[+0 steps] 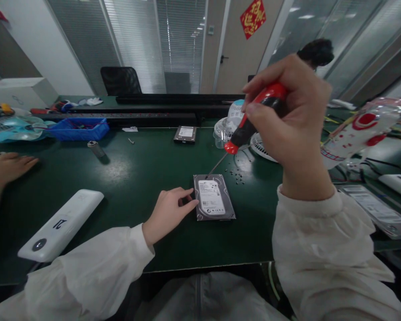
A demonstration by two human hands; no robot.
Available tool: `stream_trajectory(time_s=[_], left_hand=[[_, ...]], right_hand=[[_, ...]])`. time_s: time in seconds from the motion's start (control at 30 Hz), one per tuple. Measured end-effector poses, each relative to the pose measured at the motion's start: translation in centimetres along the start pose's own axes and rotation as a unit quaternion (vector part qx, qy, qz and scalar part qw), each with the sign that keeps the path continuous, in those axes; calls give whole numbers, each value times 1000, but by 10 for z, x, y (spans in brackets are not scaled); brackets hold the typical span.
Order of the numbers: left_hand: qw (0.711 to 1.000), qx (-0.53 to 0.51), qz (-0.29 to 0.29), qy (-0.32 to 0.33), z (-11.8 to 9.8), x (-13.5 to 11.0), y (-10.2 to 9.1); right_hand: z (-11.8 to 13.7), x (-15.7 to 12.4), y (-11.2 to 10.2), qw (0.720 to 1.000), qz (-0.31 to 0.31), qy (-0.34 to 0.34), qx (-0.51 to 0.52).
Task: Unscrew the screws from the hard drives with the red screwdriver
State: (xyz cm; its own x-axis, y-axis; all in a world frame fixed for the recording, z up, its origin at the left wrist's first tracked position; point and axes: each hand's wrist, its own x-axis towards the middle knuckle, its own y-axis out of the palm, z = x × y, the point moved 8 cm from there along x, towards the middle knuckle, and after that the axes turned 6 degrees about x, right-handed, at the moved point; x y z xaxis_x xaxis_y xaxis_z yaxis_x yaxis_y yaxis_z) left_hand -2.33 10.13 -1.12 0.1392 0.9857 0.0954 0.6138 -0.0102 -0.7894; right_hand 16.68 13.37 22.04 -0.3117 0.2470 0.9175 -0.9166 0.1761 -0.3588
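A hard drive point(214, 197) with a white label lies flat on the green table point(137, 178) in front of me. My left hand point(169, 213) rests beside its left edge, fingers loosely curled and touching the drive's side. My right hand point(292, 120) is raised and closed around a red and black screwdriver point(254, 118). The thin shaft slants down to the drive's far left corner. Several small dark screws point(236, 174) lie scattered just beyond the drive's right corner.
A white power bank point(62, 225) lies at the near left. Another person's hand point(6, 167) rests at the far left. A second hard drive point(185, 133), a blue bin point(78, 129), a small cylinder point(96, 149) and white fan parts point(232, 129) sit farther back. Packaged items lie at the right.
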Motion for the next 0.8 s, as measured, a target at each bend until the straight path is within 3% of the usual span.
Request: stream_trajectory(time_s=[0.13, 0.33, 0.47, 0.63, 0.7, 0.8], left_hand=[[998, 22, -30, -44, 1, 7, -4], [996, 25, -37, -83, -2, 14, -5], [994, 44, -49, -89, -4, 16, -5], [994, 46, -63, -81, -1, 19, -8], [995, -14, -81, -56, -1, 20, -11], [980, -183, -74, 24, -9, 22, -12]], right_hand=[[6, -1, -8, 997, 19, 61, -40], [15, -5, -2, 997, 14, 44, -64], [7, -13, 20, 987, 117, 106, -23], [3, -40, 63, 937, 328, 121, 24], [0, -55, 77, 913, 389, 122, 19], [-4, -78, 93, 875, 461, 145, -20]])
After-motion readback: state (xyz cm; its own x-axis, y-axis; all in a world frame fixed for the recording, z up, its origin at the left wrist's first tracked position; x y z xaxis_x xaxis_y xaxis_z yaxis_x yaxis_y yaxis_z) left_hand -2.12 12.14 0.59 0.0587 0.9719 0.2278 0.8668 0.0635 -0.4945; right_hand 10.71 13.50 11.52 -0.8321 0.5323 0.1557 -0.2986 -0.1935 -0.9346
